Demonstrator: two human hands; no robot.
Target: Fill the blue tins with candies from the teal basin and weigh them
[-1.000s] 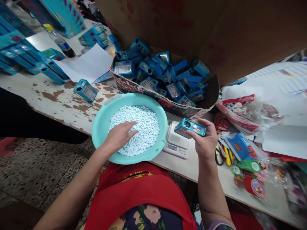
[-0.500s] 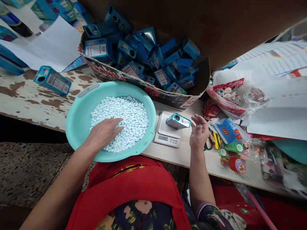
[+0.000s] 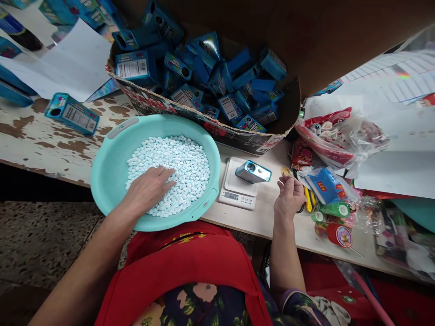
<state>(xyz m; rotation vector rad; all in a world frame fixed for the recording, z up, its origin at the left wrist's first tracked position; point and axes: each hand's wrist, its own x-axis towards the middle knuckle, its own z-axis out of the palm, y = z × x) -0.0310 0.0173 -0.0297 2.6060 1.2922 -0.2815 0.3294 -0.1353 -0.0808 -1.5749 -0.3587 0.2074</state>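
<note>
My left hand [image 3: 147, 188] rests on a heap of small pale-blue and white candies [image 3: 185, 167], fingers stretched out over them. They lie in a turquoise plastic basin [image 3: 110, 181] with a grey grip at its far rim. A white digital scale [image 3: 238, 194] stands right of the basin, its display lit. Lying on its pan is a small blue box [image 3: 253, 172] with a round hole in the side facing me. Right of the scale is my right hand [image 3: 289, 194], fingers curled together. At its fingertips shows a small round yellowish thing [image 3: 285, 171], too little visible to name.
Behind the basin, a cardboard carton [image 3: 204, 124] holds several blue boxes. Another blue box [image 3: 72, 114] lies at the left. On the right are a clear bag [image 3: 340, 136], a blue packet [image 3: 328, 184], green tape rolls [image 3: 336, 209] and a red round container [image 3: 340, 234].
My right hand has moved right, away from the box on the scale, and its fingers have closed. The scale's reading has risen. My left hand stays on the candies.
</note>
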